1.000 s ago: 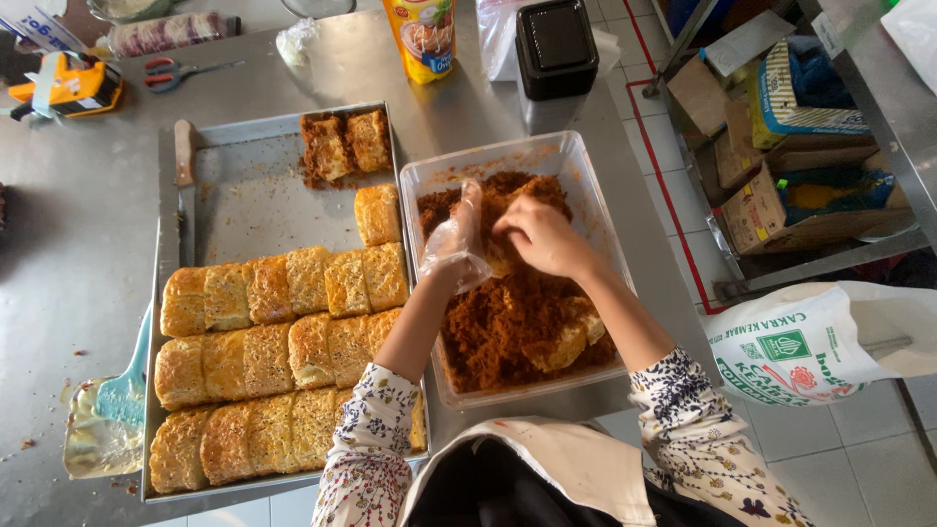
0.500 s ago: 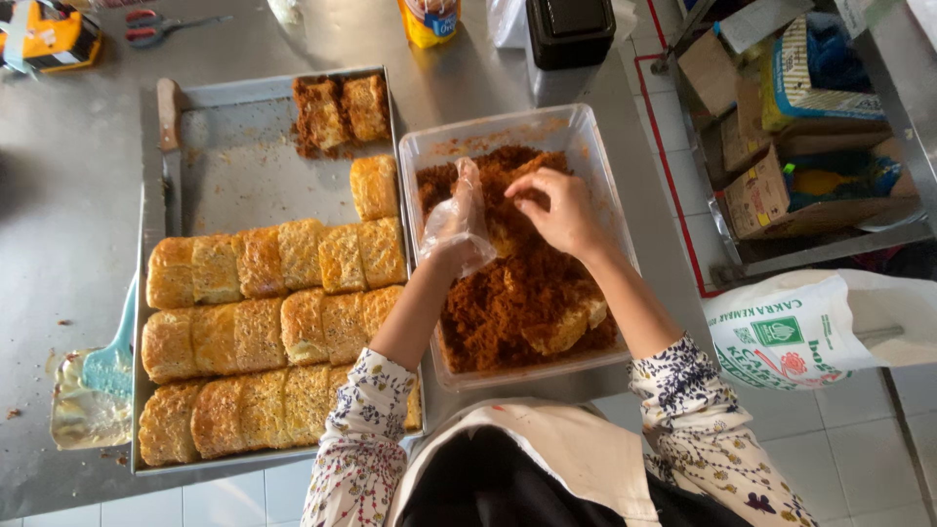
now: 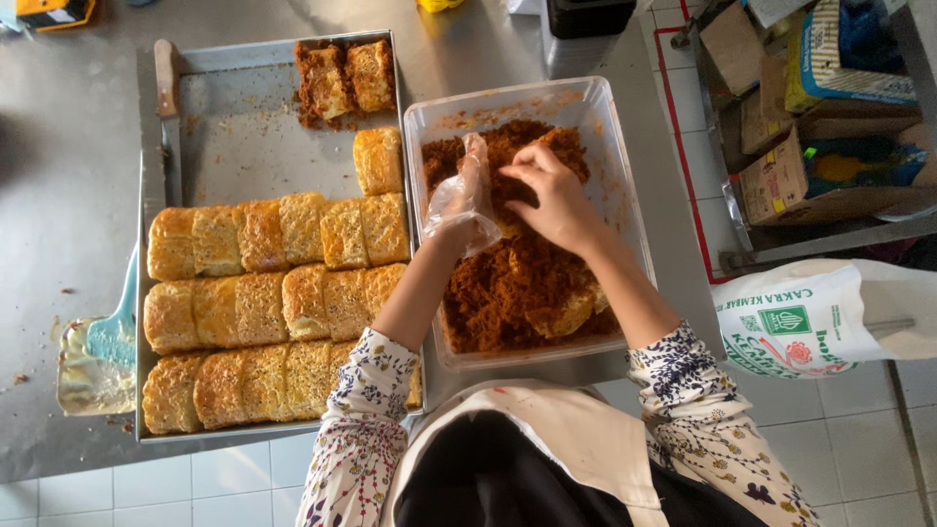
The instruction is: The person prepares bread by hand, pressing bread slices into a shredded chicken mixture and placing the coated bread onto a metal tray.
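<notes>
A clear plastic tub (image 3: 625,185) holds brown shredded floss (image 3: 508,293) and a few coated rolls (image 3: 566,312). My left hand (image 3: 464,205), in a loose clear plastic glove, rests in the floss near the tub's left wall; what it grips is hidden. My bare right hand (image 3: 551,195) is close beside it, fingertips pinched together in the floss. A pale roll shows just below both hands. A metal baking tray (image 3: 234,127) to the left carries three rows of golden seeded rolls (image 3: 264,303).
Two floss-coated rolls (image 3: 346,78) sit at the tray's far end, and a knife (image 3: 168,117) lies along its left rim. A light blue scraper (image 3: 102,346) rests on the steel table. Cardboard boxes (image 3: 810,107) and a white sack (image 3: 820,317) stand at the right.
The view has slid so the tray and tub sit higher in frame. Both hands stay together at the same spot in the floss, with the right fingers working slightly.
</notes>
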